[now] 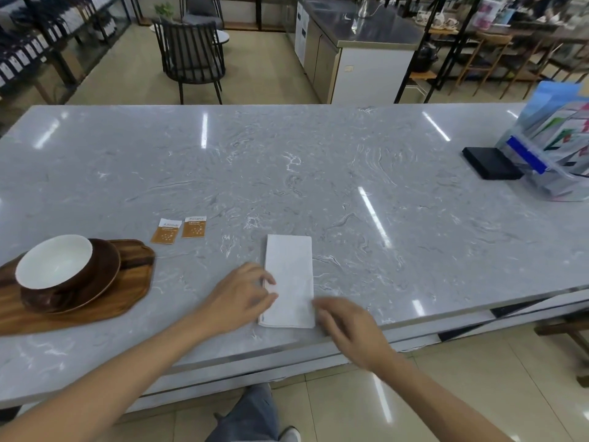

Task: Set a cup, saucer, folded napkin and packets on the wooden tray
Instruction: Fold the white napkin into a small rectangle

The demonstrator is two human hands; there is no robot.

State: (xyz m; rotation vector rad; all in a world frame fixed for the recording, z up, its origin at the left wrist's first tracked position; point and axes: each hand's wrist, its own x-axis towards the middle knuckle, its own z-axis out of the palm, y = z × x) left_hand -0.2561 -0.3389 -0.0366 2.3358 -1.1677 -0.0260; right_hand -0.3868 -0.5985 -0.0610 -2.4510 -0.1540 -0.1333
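One folded white napkin is touched by the left hand, fingers loosely curled; the right hand is blurred, its state unclear. Two brown packets lie apart; one cup and one saucer sit on one wooden tray.

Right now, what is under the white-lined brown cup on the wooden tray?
The white-lined brown cup stands on a dark brown saucer, which rests on the wooden tray. The saucer's centre beneath the cup is covered, so anything there cannot be seen.

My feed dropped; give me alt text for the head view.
Both hands, left hand and right hand, flank a folded white napkin on the marble counter. Cup and saucer sit on the wooden tray; two packets lie off it.
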